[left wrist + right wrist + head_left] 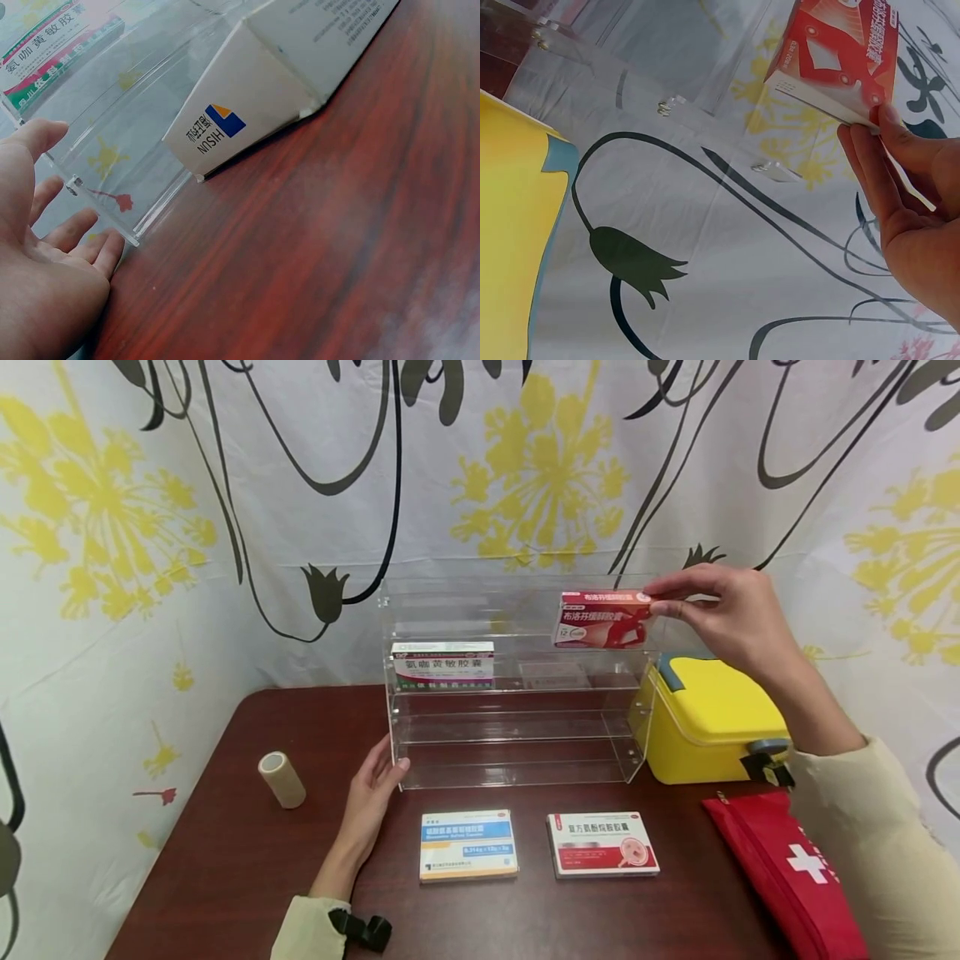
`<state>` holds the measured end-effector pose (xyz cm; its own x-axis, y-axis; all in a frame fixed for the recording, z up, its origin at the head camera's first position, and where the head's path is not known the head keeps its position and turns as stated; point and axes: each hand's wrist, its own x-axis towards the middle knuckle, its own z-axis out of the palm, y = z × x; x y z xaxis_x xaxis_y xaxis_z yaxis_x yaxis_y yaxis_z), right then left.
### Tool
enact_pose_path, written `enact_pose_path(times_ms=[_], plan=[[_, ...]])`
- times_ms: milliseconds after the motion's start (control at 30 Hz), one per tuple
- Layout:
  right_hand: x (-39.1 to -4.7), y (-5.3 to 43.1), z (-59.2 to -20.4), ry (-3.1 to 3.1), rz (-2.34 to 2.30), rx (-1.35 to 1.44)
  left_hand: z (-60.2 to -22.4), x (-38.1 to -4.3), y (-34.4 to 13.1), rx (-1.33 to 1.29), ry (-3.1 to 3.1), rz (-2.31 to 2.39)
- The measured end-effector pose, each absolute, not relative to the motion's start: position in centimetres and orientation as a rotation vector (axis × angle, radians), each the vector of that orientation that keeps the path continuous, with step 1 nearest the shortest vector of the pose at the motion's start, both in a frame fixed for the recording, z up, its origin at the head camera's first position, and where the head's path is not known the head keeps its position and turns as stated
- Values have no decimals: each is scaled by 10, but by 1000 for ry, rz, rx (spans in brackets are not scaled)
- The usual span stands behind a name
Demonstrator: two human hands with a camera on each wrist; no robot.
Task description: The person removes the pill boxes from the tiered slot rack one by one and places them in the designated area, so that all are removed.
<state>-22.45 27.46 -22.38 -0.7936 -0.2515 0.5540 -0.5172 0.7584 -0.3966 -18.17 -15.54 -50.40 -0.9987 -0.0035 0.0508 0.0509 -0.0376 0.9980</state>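
Note:
My right hand [731,618] pinches the right end of a red medicine box [600,620] between thumb and fingers. That box is upright at the upper right tier of a clear acrylic rack [517,774]; whether it touches the shelf I cannot tell. In the right wrist view, the thumb and fingertips grip the edge of the red box [832,56]. My left hand [371,797] rests against the rack's lower left side, thumb in front and fingers behind, loosely extended in the left wrist view. A white-and-green medicine box [443,667] stands on the rack's left middle tier.
Before the rack lie a blue-white-yellow medicine box [468,846] and a red-and-white medicine box [603,844]. A yellow case [716,710] stands right of the rack, with a red pouch [787,868] bearing a white cross nearer. A beige roll [281,779] stands at left.

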Motion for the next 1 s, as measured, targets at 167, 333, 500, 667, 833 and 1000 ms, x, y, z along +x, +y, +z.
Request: enact_pose_path(times_ms=[167,333,500,667,833,1000], plan=[[-208,277,-233,-2479,726,679,-506,-181,-154,-55,-2142,-2247],[-185,284,-252,-2526,718,744,-506,-183,-154,-78,-2123,-2252],[-154,294,-276,-2649,881,704,-505,-184,-156,-65,-2130,-2259],[-126,308,-308,-2719,968,850,-504,-184,-155,-63,-2142,-2252],[-96,321,-348,-2702,1057,931,-505,-186,-154,-81,-2155,-2253],[-74,325,-388,-2799,1238,881,-503,-185,-156,-72,-2140,-2253]])
